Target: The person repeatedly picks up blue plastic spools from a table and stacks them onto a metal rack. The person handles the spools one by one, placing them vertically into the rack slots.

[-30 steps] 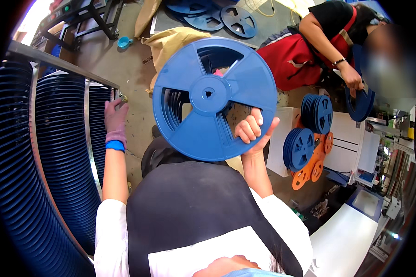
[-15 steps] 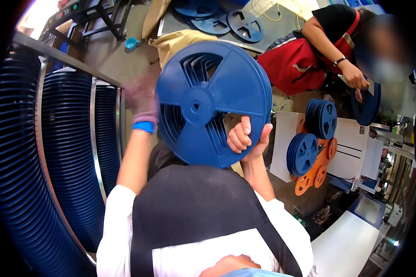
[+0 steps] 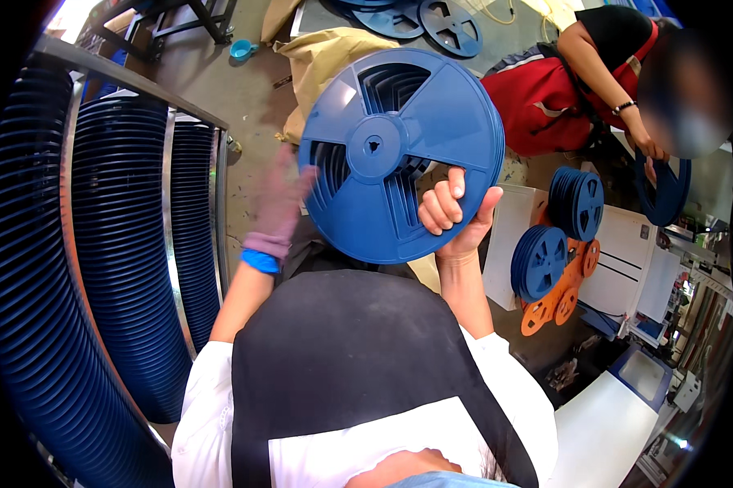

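Along the left side stand long rows of dark blue plastic reels packed on edge (image 3: 130,268), held between thin metal rack rails (image 3: 220,203). Just to the right of them the person's left hand (image 3: 281,203) is raised, blurred, in a purplish glove with a bright blue cuff at the wrist. Its fingers are spread fairly wide and reach up to the left rim of the reel; whether they actually touch it I cannot tell because of the blur.

In the middle, held up above the person's black apron (image 3: 342,358), is the large round blue plastic reel with a small hub and slotted openings (image 3: 399,150). It is tilted, its flat face toward the camera. The bare right hand (image 3: 456,211) grips its lower right edge: the fingers curl over the front of the rim, the thumb sits behind, closed firmly on the reel.

Behind the reel a tan paper sack (image 3: 334,49) lies on the floor, with more flat blue reels (image 3: 419,20) beyond it. To the right a second person in a red and black top (image 3: 545,98) bends over, one hand on another blue reel (image 3: 663,191). Below that, small stacks of blue reels (image 3: 574,203) and orange reels (image 3: 557,297) rest against white boxes (image 3: 626,252).
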{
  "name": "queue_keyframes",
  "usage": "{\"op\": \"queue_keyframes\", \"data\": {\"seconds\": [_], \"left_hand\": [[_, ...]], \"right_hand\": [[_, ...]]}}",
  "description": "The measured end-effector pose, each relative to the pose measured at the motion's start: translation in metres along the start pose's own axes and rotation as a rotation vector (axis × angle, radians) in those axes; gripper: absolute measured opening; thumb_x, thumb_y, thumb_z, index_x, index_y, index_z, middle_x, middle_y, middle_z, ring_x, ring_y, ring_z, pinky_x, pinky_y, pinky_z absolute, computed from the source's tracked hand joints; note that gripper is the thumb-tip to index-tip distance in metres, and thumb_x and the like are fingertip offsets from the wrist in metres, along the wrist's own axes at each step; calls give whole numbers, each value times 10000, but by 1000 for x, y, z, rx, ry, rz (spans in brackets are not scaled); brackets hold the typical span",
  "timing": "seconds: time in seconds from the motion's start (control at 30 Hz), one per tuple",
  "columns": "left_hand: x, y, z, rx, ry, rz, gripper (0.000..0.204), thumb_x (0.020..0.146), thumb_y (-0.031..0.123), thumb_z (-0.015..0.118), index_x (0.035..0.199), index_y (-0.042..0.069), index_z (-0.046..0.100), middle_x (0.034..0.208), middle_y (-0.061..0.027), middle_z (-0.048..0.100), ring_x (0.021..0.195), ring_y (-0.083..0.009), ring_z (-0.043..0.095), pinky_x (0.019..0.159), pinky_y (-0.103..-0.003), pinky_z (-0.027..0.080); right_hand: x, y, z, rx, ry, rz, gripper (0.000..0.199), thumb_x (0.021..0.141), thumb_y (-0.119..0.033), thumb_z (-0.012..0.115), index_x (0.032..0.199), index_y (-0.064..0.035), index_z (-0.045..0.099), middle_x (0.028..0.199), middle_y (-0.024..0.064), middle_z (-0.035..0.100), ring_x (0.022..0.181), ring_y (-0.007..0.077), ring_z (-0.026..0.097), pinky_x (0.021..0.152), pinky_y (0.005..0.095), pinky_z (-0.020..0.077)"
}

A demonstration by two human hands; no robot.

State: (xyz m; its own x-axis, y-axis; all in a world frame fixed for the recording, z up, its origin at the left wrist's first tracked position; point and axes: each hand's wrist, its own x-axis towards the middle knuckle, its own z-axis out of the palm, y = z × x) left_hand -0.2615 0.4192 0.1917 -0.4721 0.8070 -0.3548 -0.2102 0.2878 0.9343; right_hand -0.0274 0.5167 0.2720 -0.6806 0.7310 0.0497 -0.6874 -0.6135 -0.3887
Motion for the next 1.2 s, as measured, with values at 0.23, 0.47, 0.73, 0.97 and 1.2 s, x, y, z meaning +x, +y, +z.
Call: {"op": "queue_keyframes", "data": {"seconds": [0.23,0.47,0.73,0.97,1.2], "left_hand": [[-12,25,51,-412,-320,-197,925,780,196,704,1483,-2,137,1311,-149,484,1194,-191,465,1011,-284,352],[-29,36,-35,-1168,-566,-283,742,803,474,659,1365,59,410,1221,-132,525,1080,-259,527,1036,-394,388],[-33,30,-36,-1389,-575,-219,801,791,541,659,1350,23,413,1257,-157,531,1123,-283,524,1037,-415,405],[-28,29,-40,-1400,-660,-239,900,790,567,634,1412,2,313,1343,-211,463,1186,-309,481,1074,-422,348],[-22,36,-66,-1269,-649,14,907,807,539,653,1411,-37,299,1351,-167,473,1218,-294,473,1017,-423,414]], "right_hand": [[13,28,53,-606,353,238,622,810,-492,669,1088,52,553,900,151,657,831,250,656,763,381,543],[-4,-13,16,-580,731,40,389,929,-327,582,1075,33,554,812,103,637,694,180,627,647,309,544],[-47,-43,-13,-498,690,-128,505,958,-442,480,1175,12,522,876,82,624,728,151,602,664,278,522],[-76,-67,-40,-290,312,-372,534,954,-425,504,1249,14,429,886,66,558,749,140,540,647,258,483],[-75,-69,-48,55,191,-393,591,905,-487,553,1219,9,481,859,77,583,731,169,545,650,314,485]]}}
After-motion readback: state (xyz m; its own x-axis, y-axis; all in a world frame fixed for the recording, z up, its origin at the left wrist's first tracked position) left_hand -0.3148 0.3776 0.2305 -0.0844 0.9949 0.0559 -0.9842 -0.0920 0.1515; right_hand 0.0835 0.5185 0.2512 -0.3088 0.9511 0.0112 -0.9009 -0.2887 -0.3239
